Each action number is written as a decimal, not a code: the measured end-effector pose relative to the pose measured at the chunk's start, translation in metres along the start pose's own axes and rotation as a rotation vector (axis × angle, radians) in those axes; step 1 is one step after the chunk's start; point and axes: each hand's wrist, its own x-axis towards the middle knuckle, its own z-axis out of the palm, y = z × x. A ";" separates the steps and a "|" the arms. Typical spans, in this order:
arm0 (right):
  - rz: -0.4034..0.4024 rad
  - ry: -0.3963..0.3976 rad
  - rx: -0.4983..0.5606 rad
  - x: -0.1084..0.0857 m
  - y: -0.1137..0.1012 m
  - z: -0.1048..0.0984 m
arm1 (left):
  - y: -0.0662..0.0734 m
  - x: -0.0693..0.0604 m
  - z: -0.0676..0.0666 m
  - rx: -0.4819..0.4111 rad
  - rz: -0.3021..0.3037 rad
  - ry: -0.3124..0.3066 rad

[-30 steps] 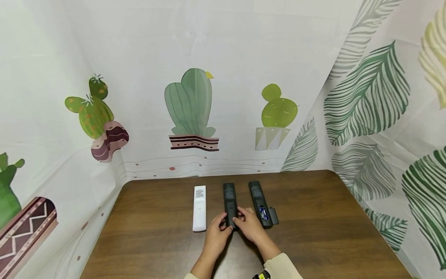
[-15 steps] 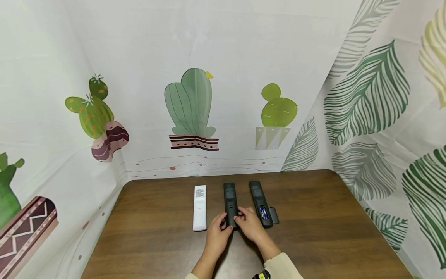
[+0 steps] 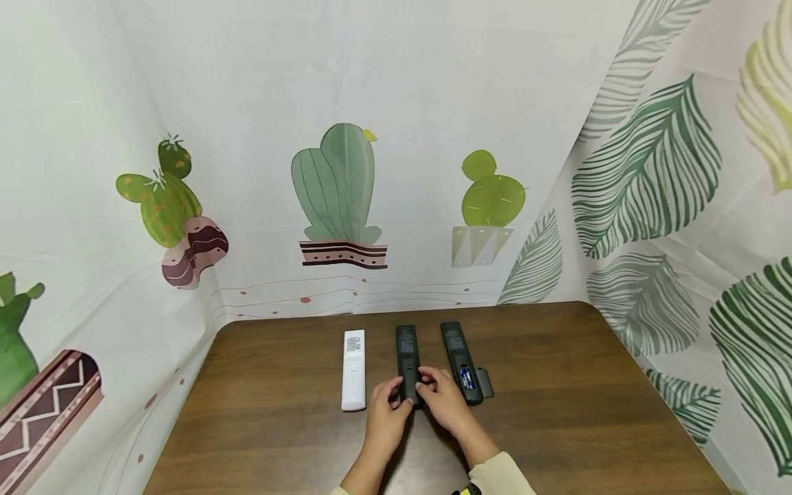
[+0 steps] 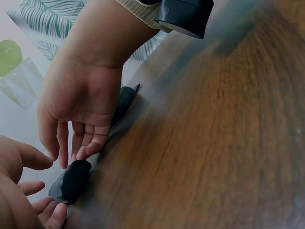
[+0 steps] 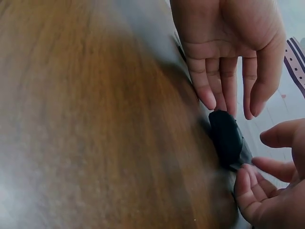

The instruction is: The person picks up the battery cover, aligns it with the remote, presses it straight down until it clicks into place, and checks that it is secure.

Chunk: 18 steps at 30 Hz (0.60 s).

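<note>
Head: ctr remote (image 3: 408, 359), oblong, blk

Cloth-walled booth (image 3: 421, 75), wooden table (image 3: 266, 419)

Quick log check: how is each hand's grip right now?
Left hand: holding the middle black remote near its lower end, left side.
Right hand: holding the same remote, right side.

No text can be read: the fine print on the white remote (image 3: 354, 371), middle black remote (image 3: 407, 359), right black remote (image 3: 459, 356) and batteries (image 3: 467, 379) is too small.
</note>
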 end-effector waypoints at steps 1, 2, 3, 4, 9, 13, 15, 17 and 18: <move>-0.008 0.008 0.003 0.000 0.000 0.000 | 0.001 0.000 0.000 0.000 -0.001 0.003; -0.015 0.018 0.006 0.000 -0.001 0.000 | 0.001 0.000 0.000 -0.001 -0.003 0.004; -0.024 0.028 0.012 0.000 -0.001 0.000 | 0.002 0.000 -0.001 -0.003 -0.001 0.007; -0.028 0.035 0.025 0.000 -0.002 -0.001 | 0.003 0.000 -0.001 -0.007 -0.003 0.009; -0.052 0.042 0.076 -0.002 -0.006 -0.002 | 0.007 -0.001 -0.003 -0.024 0.000 0.018; -0.060 0.049 0.104 -0.004 -0.007 -0.004 | 0.012 -0.002 -0.004 -0.043 -0.006 0.002; -0.059 0.054 0.116 -0.005 -0.007 -0.005 | 0.015 -0.003 -0.005 -0.057 -0.010 -0.010; -0.057 0.063 0.119 -0.005 -0.008 -0.007 | 0.016 -0.003 -0.005 -0.067 -0.004 -0.019; -0.056 0.064 0.120 -0.006 -0.008 -0.008 | 0.017 -0.003 -0.005 -0.075 -0.009 -0.023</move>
